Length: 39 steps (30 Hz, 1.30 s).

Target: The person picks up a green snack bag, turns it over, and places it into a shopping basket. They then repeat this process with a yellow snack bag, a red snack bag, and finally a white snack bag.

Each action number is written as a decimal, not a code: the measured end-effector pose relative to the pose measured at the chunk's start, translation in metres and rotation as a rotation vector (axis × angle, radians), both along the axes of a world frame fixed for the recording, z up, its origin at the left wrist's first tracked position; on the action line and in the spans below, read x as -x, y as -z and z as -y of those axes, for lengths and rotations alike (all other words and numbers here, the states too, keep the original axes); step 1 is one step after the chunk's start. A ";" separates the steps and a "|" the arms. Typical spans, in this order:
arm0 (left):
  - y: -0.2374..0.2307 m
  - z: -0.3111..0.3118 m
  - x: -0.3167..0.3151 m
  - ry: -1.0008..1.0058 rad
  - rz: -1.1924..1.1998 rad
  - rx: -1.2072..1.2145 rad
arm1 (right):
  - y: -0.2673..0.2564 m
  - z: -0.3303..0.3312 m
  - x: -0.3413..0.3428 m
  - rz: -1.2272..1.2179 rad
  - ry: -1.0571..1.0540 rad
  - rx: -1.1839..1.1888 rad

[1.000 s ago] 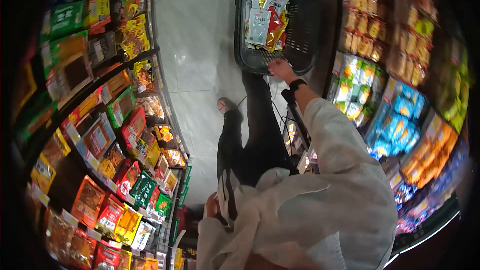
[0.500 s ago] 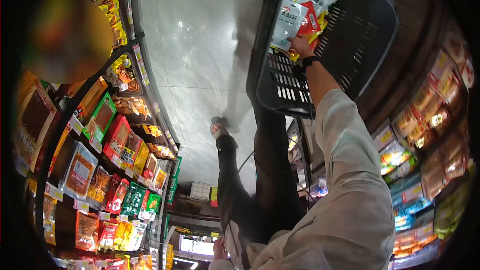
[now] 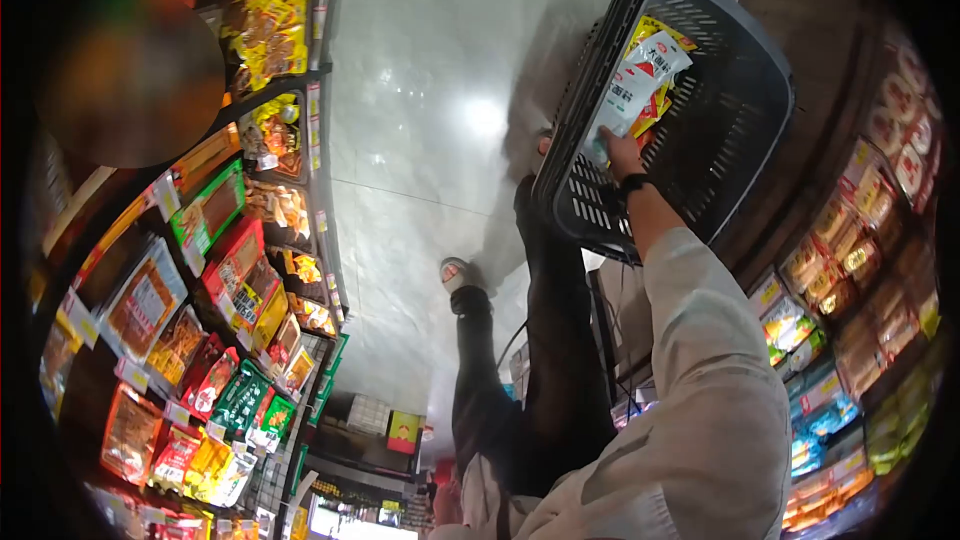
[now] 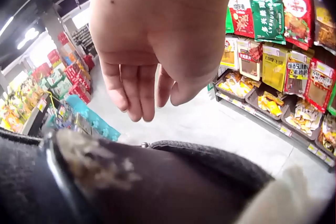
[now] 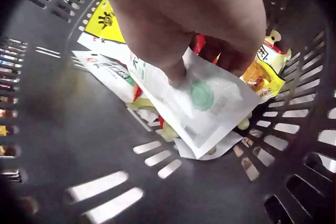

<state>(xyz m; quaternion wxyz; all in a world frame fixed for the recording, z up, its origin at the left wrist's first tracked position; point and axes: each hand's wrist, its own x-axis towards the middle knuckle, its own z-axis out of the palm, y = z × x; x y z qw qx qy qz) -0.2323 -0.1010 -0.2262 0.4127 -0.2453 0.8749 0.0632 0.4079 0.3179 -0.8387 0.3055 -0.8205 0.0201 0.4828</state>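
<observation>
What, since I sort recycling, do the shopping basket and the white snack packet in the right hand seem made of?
Shopping basket: probably moulded plastic, dull dark grey, judging by its slotted walls and rounded rim.
White snack packet: likely plastic film, fairly matte, given its thin flat edges and soft sheen; paper can't be ruled out.

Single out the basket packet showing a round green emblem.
The white packet pinched by the right hand; no such emblem shows on the surrounding packets.
</observation>
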 end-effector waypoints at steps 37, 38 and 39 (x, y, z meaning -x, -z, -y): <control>-0.207 -0.115 0.057 0.793 -0.537 -1.628 | -0.751 0.108 0.489 -1.498 -1.068 -0.629; -0.207 -0.124 0.043 0.796 -0.480 -1.691 | -0.757 0.105 0.488 -1.383 -1.108 -0.623; -0.206 -0.130 0.031 0.800 -0.420 -1.752 | -0.764 0.102 0.486 -1.267 -1.143 -0.617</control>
